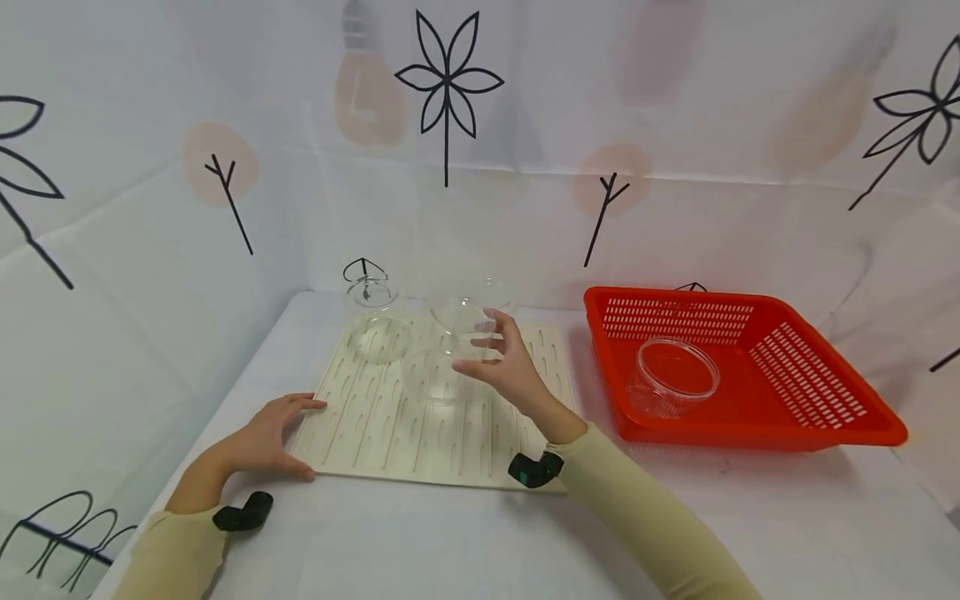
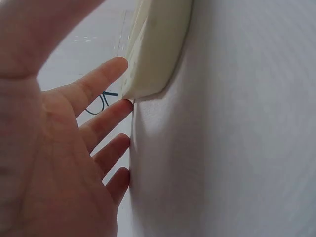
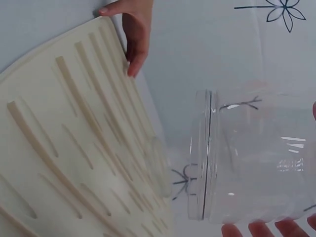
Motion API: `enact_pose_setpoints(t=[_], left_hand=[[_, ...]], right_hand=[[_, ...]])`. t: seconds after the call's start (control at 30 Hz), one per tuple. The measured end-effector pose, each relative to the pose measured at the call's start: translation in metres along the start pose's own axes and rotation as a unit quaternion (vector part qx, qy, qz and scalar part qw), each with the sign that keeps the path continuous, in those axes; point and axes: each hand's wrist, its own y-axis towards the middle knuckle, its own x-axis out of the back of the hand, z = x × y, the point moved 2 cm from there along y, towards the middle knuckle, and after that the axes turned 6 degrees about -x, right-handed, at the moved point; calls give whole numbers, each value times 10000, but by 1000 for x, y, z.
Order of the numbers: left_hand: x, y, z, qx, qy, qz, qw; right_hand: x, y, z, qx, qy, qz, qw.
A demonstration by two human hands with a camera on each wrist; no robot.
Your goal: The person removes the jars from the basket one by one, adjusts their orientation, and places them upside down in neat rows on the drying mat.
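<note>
My right hand (image 1: 510, 367) holds a clear plastic jar (image 3: 261, 158) above the cream ridged drying mat (image 1: 420, 450), fingers along one side of its wall. In the right wrist view the jar's rimmed end faces the mat. A second clear jar (image 1: 381, 340) stands on the mat's back left part. My left hand (image 1: 258, 437) lies at the mat's left front corner, its fingers fairly straight and spread. In the left wrist view the fingertips (image 2: 121, 66) are right at the mat's edge.
To the right of the mat stands a red plastic basket (image 1: 750, 437) with slotted walls. It holds another clear jar (image 1: 675, 379). White cloth covers the table (image 1: 420, 542), and a patterned white sheet (image 1: 525, 233) hangs behind and at the sides.
</note>
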Motion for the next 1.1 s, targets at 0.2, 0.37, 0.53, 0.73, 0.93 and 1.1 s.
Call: enact_pose_setpoints(t=[0.2, 0.37, 0.53, 0.73, 0.93, 1.1], left_hand=[[1, 0, 5, -121, 29, -30, 9999], [1, 0, 6, -70, 73, -2, 9999], [3, -1, 3, 95, 59, 63, 9999], [3, -1, 3, 125, 22, 72, 9999], [3, -3, 4, 39, 65, 0, 10000], [2, -2, 4, 22, 60, -5, 10000]], right_hand=[[-8, 8, -6, -59, -173, 216, 9996], [-17, 18, -17, -65, -384, 282, 9988], [-30, 20, -18, -100, -580, 320, 9978], [-45, 22, -18, -40, -630, 451, 9970], [-62, 24, -18, -98, -626, 570, 9964], [-76, 26, -20, -79, -738, 655, 9951]])
